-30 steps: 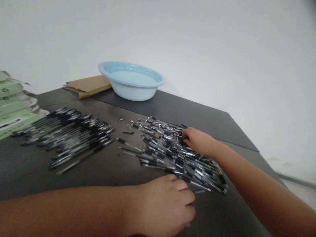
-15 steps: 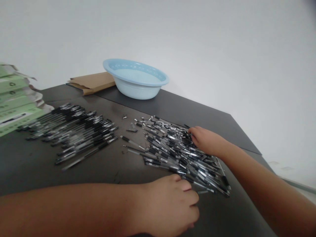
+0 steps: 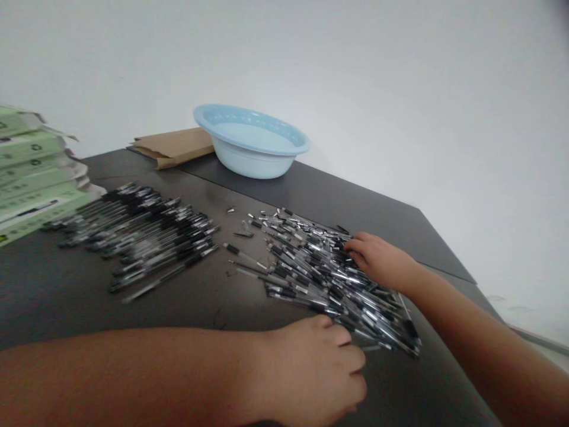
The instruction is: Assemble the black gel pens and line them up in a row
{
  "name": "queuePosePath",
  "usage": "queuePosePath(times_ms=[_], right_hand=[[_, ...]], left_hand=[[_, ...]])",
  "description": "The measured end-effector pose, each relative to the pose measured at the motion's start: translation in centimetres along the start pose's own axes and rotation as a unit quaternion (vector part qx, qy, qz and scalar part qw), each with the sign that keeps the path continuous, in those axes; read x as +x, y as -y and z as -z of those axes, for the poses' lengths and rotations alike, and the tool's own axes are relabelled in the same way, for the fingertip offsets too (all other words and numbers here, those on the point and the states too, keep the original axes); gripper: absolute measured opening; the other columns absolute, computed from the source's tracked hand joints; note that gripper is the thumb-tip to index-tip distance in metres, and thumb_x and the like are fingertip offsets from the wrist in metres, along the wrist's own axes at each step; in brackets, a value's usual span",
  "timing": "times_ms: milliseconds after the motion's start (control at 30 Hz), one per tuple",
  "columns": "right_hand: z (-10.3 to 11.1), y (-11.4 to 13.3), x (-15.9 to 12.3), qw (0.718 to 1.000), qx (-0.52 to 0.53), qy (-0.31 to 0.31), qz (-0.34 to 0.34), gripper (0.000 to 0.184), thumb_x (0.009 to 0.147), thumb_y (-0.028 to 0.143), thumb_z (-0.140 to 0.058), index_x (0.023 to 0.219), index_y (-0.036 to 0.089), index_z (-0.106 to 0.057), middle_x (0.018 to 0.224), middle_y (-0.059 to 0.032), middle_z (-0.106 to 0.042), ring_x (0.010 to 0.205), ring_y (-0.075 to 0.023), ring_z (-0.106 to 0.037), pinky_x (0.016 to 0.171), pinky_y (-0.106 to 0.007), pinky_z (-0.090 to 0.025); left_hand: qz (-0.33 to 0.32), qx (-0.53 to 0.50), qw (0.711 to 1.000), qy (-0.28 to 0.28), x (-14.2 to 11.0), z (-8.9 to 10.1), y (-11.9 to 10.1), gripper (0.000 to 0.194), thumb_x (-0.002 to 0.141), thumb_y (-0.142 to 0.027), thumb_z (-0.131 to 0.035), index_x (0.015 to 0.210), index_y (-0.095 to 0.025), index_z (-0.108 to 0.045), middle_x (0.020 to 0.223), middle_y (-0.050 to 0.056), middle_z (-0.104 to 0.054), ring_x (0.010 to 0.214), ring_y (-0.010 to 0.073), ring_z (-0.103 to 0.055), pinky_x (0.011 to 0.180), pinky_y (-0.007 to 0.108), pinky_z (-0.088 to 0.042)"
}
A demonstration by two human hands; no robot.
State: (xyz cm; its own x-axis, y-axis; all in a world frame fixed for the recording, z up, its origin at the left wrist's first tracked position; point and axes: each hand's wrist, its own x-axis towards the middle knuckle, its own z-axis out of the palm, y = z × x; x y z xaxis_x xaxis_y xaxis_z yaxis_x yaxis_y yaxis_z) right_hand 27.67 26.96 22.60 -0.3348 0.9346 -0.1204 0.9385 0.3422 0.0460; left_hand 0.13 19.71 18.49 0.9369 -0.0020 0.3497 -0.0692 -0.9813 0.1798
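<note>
A loose heap of pens and pen parts (image 3: 311,267), black and clear, is spread over the dark table. At its far right edge is my right hand (image 3: 377,258), its fingers bent down and closed among the pens; what the fingertips grip is hidden. My left hand (image 3: 317,370) rests nearer to me, just in front of the heap, back upward. Its fingers are curled under, and anything inside them is out of sight. Left of the heap lies a second group of pens (image 3: 151,228), arranged roughly side by side.
A light blue basin (image 3: 253,160) stands at the back of the table (image 3: 186,329), beside a flattened brown paper bag (image 3: 178,145). Green boxes (image 3: 31,172) are stacked at the left. Small loose bits (image 3: 243,234) lie between both pen groups. A white wall rises behind.
The whole view has shifted slightly, so everything appears a little further right. My right hand stays at the heap's far edge with its fingers slightly moved; my left hand keeps its closed pose.
</note>
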Motion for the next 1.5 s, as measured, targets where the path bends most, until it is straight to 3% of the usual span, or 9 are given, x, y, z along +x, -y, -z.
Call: queuePosePath(times_ms=[167,433,700,867,1067,1333,1500], right_hand=[[0.0,1.6,1.0,0.999,0.016,-0.016,0.028,0.028,0.105,0.023,-0.05,0.122,0.02,-0.072,0.117,-0.0124,-0.071,0.112,-0.0272,-0.066,0.102,-0.039,-0.048],[-0.2,2.5,2.1,0.999,0.023,-0.006,0.032,0.017,0.103,0.021,-0.054,0.1,0.02,-0.07,0.104,-0.0116,-0.073,0.102,-0.028,-0.067,0.092,-0.037,-0.047],[0.6,4.1,1.2,0.996,0.071,-0.039,-0.029,0.022,0.111,0.024,-0.036,0.12,0.017,-0.054,0.1,-0.0112,-0.074,0.09,-0.0245,-0.07,0.077,-0.033,-0.046],[1.2,5.6,1.3,0.997,0.078,-0.022,0.003,0.017,0.108,0.026,-0.045,0.104,0.021,-0.06,0.101,-0.0073,-0.073,0.088,-0.0208,-0.067,0.077,-0.03,-0.042],[1.2,5.7,2.0,0.999,0.049,0.006,0.014,0.022,0.104,0.03,-0.053,0.089,0.021,-0.066,0.092,-0.007,-0.073,0.085,-0.0216,-0.064,0.074,-0.031,-0.037],[1.1,5.4,2.3,0.999,0.035,0.034,-0.005,0.02,0.099,0.03,-0.058,0.092,0.019,-0.073,0.095,-0.011,-0.076,0.084,-0.0247,-0.067,0.071,-0.032,-0.037],[2.0,5.7,2.2,0.997,0.059,0.022,-0.038,0.022,0.098,0.029,-0.057,0.084,0.018,-0.069,0.085,-0.0097,-0.073,0.074,-0.021,-0.062,0.066,-0.031,-0.036]], left_hand=[[0.003,0.003,1.0,0.01,0.0,0.1,0.0,0.018,0.098,-0.039,-0.07,0.1,-0.021,-0.073,0.099,0.002,-0.069,0.09,0.0232,-0.059,0.076,0.041,-0.046],[0.001,0.02,1.0,0.001,-0.1,0.1,-0.1,0.019,0.099,-0.039,-0.068,0.102,-0.022,-0.074,0.099,0.003,-0.068,0.091,0.023,-0.06,0.076,0.04,-0.044],[0.018,0.037,0.999,-0.008,-0.1,0.2,-0.2,0.022,0.097,-0.04,-0.07,0.099,-0.019,-0.076,0.098,0.005,-0.068,0.089,0.0226,-0.059,0.077,0.039,-0.045],[0.054,0.075,0.996,-0.005,0.1,0.0,-0.2,0.022,0.096,-0.039,-0.071,0.098,-0.018,-0.077,0.094,0.006,-0.067,0.088,0.024,-0.06,0.076,0.04,-0.043],[0.084,0.097,0.992,0.003,0.2,0.2,-0.3,0.027,0.1,-0.041,-0.065,0.101,-0.017,-0.077,0.092,0.006,-0.066,0.086,0.0245,-0.059,0.073,0.041,-0.04],[0.116,0.101,0.988,0.015,0.4,0.1,-0.4,0.03,0.101,-0.044,-0.063,0.103,-0.017,-0.075,0.092,0.005,-0.065,0.085,0.0255,-0.058,0.068,0.04,-0.038],[0.115,0.103,0.988,0.013,0.4,0.3,-0.4,0.03,0.1,-0.044,-0.064,0.104,-0.017,-0.075,0.092,0.006,-0.065,0.086,0.0255,-0.058,0.07,0.04,-0.039]])
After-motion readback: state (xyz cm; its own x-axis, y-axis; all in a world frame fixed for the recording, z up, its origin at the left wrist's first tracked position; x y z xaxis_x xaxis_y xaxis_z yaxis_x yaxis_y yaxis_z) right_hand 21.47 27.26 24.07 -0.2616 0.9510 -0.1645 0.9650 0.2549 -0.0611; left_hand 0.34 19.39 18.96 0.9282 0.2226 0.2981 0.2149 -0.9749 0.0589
